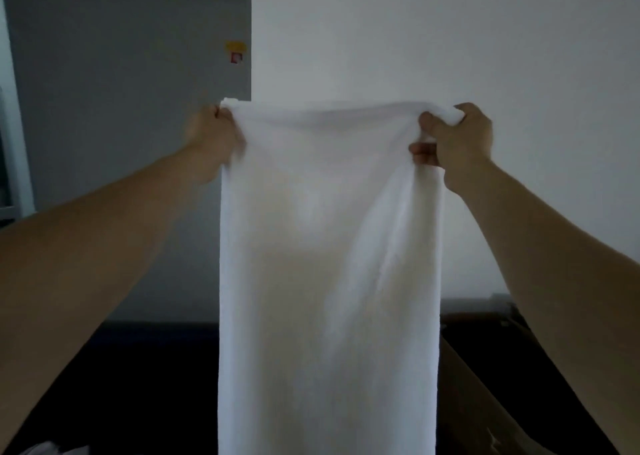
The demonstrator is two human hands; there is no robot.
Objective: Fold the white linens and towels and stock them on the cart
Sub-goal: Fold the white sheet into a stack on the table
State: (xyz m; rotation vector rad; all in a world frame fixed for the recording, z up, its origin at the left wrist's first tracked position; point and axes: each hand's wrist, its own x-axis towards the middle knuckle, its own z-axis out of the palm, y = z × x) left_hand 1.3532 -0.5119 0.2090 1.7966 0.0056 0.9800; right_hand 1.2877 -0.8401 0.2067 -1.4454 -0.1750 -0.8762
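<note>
Towel (329, 264) hangs from raised, outstretched left hand (211, 139) and right hand (457, 143), fingers pinching its top corners.

White towel (329, 264) hanging from left hand (211, 143), right hand (457, 143)

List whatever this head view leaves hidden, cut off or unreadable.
White towel: lower end cut off by the bottom edge, head view.
Left hand: part hidden behind the towel's edge.
Yellow sticker: too small and blurred to read.
Dark surface: middle hidden by the towel.
</note>
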